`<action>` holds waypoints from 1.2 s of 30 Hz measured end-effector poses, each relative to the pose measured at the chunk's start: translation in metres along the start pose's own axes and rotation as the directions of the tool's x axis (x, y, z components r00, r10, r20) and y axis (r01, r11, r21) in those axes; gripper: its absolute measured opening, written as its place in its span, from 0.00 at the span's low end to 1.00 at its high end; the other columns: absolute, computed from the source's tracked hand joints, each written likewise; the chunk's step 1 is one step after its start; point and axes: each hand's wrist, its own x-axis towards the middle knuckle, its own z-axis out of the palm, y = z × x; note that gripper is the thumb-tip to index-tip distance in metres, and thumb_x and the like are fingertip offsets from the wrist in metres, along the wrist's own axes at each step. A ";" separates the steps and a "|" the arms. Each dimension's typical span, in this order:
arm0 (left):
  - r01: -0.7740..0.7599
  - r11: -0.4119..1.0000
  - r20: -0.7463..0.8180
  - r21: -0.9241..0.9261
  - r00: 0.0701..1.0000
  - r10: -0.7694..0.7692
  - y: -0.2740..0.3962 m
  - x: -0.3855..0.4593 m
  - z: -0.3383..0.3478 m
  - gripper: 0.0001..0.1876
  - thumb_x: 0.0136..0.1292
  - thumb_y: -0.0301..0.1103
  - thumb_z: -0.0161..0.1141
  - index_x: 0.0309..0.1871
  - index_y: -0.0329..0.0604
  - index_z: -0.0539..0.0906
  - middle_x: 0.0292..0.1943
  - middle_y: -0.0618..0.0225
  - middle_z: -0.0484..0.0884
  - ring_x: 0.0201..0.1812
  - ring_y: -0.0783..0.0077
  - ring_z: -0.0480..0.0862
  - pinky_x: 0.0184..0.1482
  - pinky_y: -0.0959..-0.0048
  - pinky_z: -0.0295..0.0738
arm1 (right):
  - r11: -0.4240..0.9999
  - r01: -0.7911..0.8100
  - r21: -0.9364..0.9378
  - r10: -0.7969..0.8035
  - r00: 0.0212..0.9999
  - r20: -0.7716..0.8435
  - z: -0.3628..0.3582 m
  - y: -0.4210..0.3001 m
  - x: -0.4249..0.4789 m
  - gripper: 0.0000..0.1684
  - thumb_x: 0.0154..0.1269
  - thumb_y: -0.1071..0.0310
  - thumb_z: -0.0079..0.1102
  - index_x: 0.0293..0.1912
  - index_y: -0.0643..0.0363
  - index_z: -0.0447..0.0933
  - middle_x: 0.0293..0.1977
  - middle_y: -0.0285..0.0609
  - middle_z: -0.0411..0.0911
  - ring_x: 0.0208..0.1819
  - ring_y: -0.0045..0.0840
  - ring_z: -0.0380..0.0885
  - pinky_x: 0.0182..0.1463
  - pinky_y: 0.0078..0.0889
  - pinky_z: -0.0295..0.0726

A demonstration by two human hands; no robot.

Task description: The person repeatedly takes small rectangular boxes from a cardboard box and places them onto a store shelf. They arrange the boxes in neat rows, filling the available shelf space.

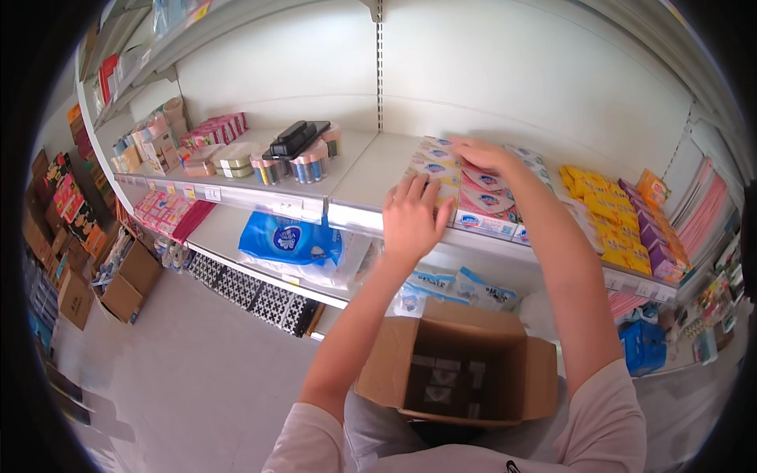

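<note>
My left hand [416, 217] rests with spread fingers over the front of a row of pale yellow soap boxes [434, 168] on the upper shelf. Farther back, my right hand [479, 152] touches the rear of the same row, its fingertips near the last boxes. Pink soap boxes [488, 204] stand right beside the yellow ones, partly under my right wrist. Green and white boxes [528, 159] lie beyond my right forearm. Below the shelf, an open cardboard box [467, 366] sits on my lap with several small packs at its bottom.
Yellow packets [606, 213] and purple boxes [650, 236] line the shelf at the right. Plastic jars [310, 162] with a black device on top stand at the left. A blue wipes pack [290, 236] lies on the lower shelf. Cardboard boxes [127, 284] stand on the floor, far left.
</note>
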 end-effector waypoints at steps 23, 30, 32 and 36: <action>-0.032 0.435 0.223 -0.900 0.823 0.523 0.224 -0.091 -0.185 0.04 0.52 0.30 0.63 0.30 0.42 0.83 0.31 0.65 0.83 0.35 0.61 0.83 0.38 0.70 0.74 | 0.549 -0.548 0.631 0.289 0.833 0.472 0.235 -0.049 -0.510 0.22 0.69 0.78 0.50 0.60 0.62 0.78 0.50 0.47 0.85 0.51 0.29 0.84 0.57 0.31 0.81; 0.013 0.415 0.240 -0.910 0.832 0.500 0.235 -0.100 -0.179 0.05 0.48 0.30 0.64 0.27 0.41 0.81 0.29 0.67 0.80 0.34 0.61 0.81 0.38 0.71 0.73 | 0.602 -0.610 0.516 0.334 0.779 0.531 0.247 -0.035 -0.520 0.25 0.65 0.83 0.46 0.60 0.64 0.77 0.50 0.50 0.85 0.53 0.32 0.84 0.59 0.33 0.81; 0.023 0.408 0.241 -0.913 0.836 0.493 0.238 -0.105 -0.179 0.05 0.47 0.30 0.64 0.27 0.41 0.81 0.28 0.67 0.80 0.34 0.61 0.80 0.38 0.72 0.72 | 0.715 -0.575 0.398 0.314 0.772 0.552 0.247 -0.025 -0.515 0.25 0.65 0.82 0.47 0.60 0.64 0.77 0.50 0.52 0.85 0.53 0.35 0.84 0.59 0.34 0.81; 0.071 0.392 0.287 -0.917 0.801 0.526 0.233 -0.110 -0.168 0.06 0.45 0.30 0.64 0.25 0.40 0.80 0.27 0.68 0.78 0.33 0.62 0.79 0.38 0.72 0.72 | 0.846 -0.491 0.209 0.284 0.746 0.602 0.255 -0.005 -0.484 0.27 0.62 0.81 0.49 0.60 0.63 0.78 0.50 0.55 0.85 0.55 0.44 0.83 0.60 0.39 0.81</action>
